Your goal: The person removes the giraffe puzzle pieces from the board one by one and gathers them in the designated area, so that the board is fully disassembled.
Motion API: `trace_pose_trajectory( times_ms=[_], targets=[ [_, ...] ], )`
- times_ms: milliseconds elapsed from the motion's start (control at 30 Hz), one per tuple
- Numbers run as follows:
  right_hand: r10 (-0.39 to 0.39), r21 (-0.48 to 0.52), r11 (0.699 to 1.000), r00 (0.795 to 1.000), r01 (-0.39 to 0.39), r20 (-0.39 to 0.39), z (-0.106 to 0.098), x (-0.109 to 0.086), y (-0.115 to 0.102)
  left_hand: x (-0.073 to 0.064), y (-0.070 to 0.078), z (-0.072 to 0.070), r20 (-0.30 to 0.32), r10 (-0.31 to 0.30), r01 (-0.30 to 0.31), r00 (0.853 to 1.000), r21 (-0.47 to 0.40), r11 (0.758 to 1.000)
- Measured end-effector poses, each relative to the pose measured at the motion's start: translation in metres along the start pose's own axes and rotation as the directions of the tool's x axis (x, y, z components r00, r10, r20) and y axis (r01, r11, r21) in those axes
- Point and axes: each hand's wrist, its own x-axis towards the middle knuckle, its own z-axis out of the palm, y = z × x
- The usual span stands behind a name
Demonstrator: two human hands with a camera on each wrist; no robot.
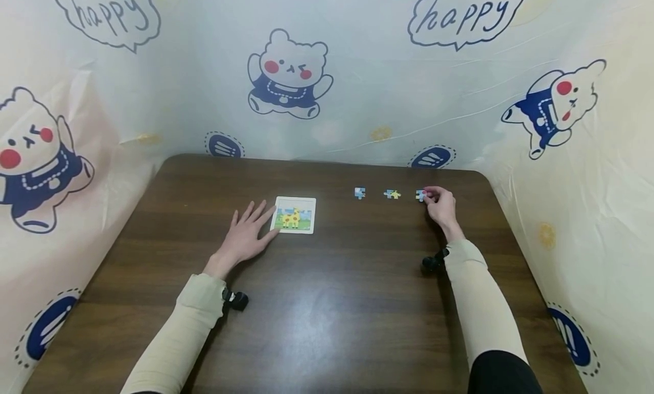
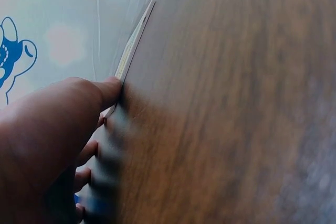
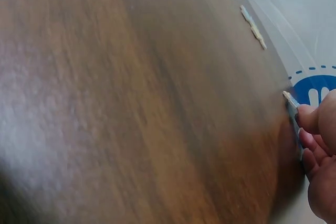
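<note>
A small white-framed jigsaw puzzle (image 1: 305, 232) with a yellow giraffe picture lies on the brown table. My left hand (image 1: 244, 236) is spread out at its left side, with thumb and fingertips touching the frame. In the left wrist view the thumb (image 2: 108, 92) rests at the frame's edge. My right hand (image 1: 442, 206) pinches a blue puzzle piece (image 1: 420, 195) between thumb and fingers at the far right. In the right wrist view that puzzle piece (image 3: 290, 99) sticks out past the thumb; the fingers hide the rest of it.
Two more loose puzzle pieces lie left of my right hand: a blue-and-yellow piece (image 1: 392, 194) and a blue-and-white piece (image 1: 360, 193). The wooden table (image 1: 327, 303) ends just beyond them at a printed curtain (image 1: 368, 87), which also hangs along both sides.
</note>
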Motion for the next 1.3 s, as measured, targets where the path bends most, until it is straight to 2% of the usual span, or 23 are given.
trace_pose_trajectory(
  times_ms=[333, 567, 733, 833, 1000, 1167, 1300],
  targets=[
    [-0.030, -0.038, 0.999, 0.999, 0.028, -0.046, 0.003, 0.002, 0.007, 0.001, -0.001, 0.001, -0.004, 0.001, -0.001, 1.000, -0.001, 1.000],
    [0.001, 0.049, 0.999, 0.991, 0.006, -0.136, 0.011, -0.003, 0.001, 0.000, 0.000, 0.001, 0.001, 0.001, -0.001, 1.000, -0.003, 1.000],
    [-0.016, 0.102, 0.994, 0.988, 0.032, -0.156, 0.022, -0.013, -0.014, 0.000, 0.001, 0.001, 0.003, 0.000, 0.000, 1.000, -0.004, 1.000],
    [-0.043, 0.127, 0.990, 0.991, 0.059, -0.128, 0.031, -0.020, -0.029, -0.001, 0.001, 0.000, 0.001, -0.003, 0.003, 1.000, -0.008, 1.000],
    [-0.132, 0.154, 0.979, 0.991, 0.135, -0.028, 0.052, -0.031, -0.058, -0.002, 0.000, -0.001, -0.003, -0.008, 0.008, 1.000, -0.008, 1.000],
    [-0.206, 0.176, 0.967, 0.973, 0.186, 0.102, 0.076, -0.045, -0.087, 0.000, 0.000, -0.001, 0.000, -0.001, 0.001, 1.000, -0.002, 1.000],
    [-0.249, 0.199, 0.956, 0.953, 0.214, 0.174, 0.099, -0.055, -0.107, 0.000, 0.000, -0.002, 0.007, 0.002, -0.002, 1.000, -0.008, 1.000]
  ],
)
